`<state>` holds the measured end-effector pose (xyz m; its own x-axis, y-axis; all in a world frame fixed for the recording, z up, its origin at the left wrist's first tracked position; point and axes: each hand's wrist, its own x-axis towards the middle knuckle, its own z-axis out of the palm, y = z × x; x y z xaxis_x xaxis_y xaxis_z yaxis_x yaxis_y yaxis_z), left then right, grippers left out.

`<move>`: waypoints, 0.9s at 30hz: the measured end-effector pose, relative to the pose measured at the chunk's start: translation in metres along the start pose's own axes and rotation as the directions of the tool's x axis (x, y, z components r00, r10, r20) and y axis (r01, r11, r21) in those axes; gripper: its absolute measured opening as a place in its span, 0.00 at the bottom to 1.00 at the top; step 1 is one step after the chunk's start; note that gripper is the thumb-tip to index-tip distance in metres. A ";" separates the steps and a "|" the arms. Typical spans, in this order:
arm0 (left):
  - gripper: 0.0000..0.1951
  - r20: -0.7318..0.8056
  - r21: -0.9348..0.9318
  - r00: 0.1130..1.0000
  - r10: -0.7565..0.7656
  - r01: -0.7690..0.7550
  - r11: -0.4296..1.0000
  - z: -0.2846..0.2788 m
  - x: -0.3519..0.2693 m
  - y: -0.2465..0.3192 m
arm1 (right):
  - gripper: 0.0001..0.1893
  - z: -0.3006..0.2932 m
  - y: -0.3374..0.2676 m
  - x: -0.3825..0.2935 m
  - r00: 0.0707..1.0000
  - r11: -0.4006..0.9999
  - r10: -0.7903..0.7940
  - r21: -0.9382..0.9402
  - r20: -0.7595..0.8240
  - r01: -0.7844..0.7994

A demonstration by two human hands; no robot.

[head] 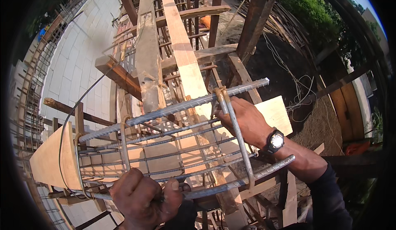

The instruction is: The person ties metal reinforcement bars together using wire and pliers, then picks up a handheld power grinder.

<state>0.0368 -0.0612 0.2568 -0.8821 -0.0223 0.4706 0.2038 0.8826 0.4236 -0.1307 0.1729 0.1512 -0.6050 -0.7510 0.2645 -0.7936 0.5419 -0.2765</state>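
Observation:
A beam reinforcement cage of ribbed steel bars lies before me, running from lower left to right. My left hand (145,196) is closed around its near long rebar (222,191). My right hand (247,121), with a watch (274,140) on the wrist, grips an end stirrup (238,143) just below the far long rebar (173,105); its fingertips are partly hidden. Rusty tie wire (221,90) binds that stirrup to the far bar. Another stirrup (124,143) stands further left. Thinner bars (173,152) run between the two thick ones.
Plywood formwork (52,158) stands at the left, crossed by a thin black cable (66,121). Timber planks (181,38) and a steel post (258,16) rise beyond the cage. Gaps between the timbers show a lower level. A white block wall (77,44) lies left.

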 end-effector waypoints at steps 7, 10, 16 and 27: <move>0.20 -0.013 0.001 1.000 0.001 -0.001 1.000 0.001 0.001 0.002 | 0.12 -0.001 0.010 -0.006 0.989 0.983 -0.148 -0.107 -0.011 0.146; 0.19 0.005 0.019 1.000 -0.021 0.021 1.000 -0.001 0.001 0.003 | 0.11 -0.001 0.004 0.004 0.997 0.982 -0.071 -0.176 0.010 0.072; 0.18 0.019 -0.011 0.997 -0.071 0.071 0.997 -0.002 -0.001 0.004 | 0.10 0.002 0.004 0.003 0.997 0.982 -0.058 -0.179 0.050 0.066; 0.18 0.023 -0.034 1.000 -0.016 0.017 0.999 -0.001 -0.003 0.000 | 0.07 0.005 0.004 -0.002 0.996 0.990 -0.077 -0.114 0.038 0.081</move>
<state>0.0394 -0.0613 0.2562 -0.8948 -0.0256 0.4458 0.2032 0.8656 0.4576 -0.1320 0.1745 0.1451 -0.5389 -0.8045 0.2497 -0.8423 0.5185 -0.1472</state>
